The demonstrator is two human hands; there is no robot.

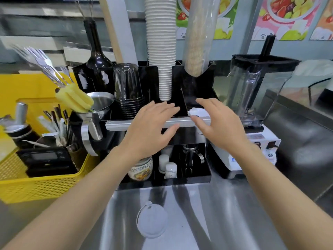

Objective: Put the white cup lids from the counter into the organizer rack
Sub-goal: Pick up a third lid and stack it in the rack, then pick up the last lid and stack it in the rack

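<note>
A stack of white cup lids [152,221] lies on the steel counter in front of me. The black organizer rack [191,83] stands behind it, and a white lid [198,111] sits in its right front compartment. My left hand [153,127] hovers over the rack's front rail with fingers spread and nothing in it. My right hand [218,125] is held over the same rail, fingers apart, its fingertips beside the lid in the compartment; I cannot tell if they touch it.
A tall stack of white paper cups [161,51] and a sleeve of cups [198,38] stand in the rack. Black cups [128,91] sit at its left. A yellow basket [43,184] of utensils is on the left, a blender jug [252,91] on the right.
</note>
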